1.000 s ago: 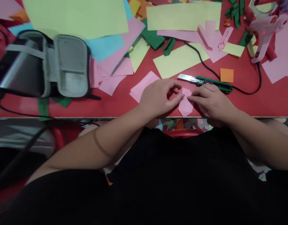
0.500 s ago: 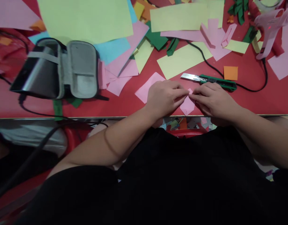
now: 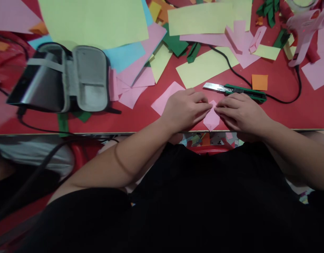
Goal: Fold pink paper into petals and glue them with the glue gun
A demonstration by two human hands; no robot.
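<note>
A small folded pink paper (image 3: pixel 211 119) lies near the front edge of the red table (image 3: pixel 140 117), its lower point toward me. My left hand (image 3: pixel 185 108) presses its fingertips on the paper's left side. My right hand (image 3: pixel 239 113) pinches the right side, so both hands meet at the paper's top. Most of the paper's upper part is hidden under my fingers. A second pink sheet (image 3: pixel 165 98) lies partly under my left hand.
A green utility knife (image 3: pixel 234 90) with its blade out lies just beyond my right hand. A glue gun (image 3: pixel 302 31) with a black cord rests far right. An open grey case (image 3: pixel 69 79) sits at left. Coloured paper sheets and scraps cover the back.
My fingertips have closed in over the top of the pink paper and pressed it down. The view shifted slightly left to right; the hands stayed in place.
</note>
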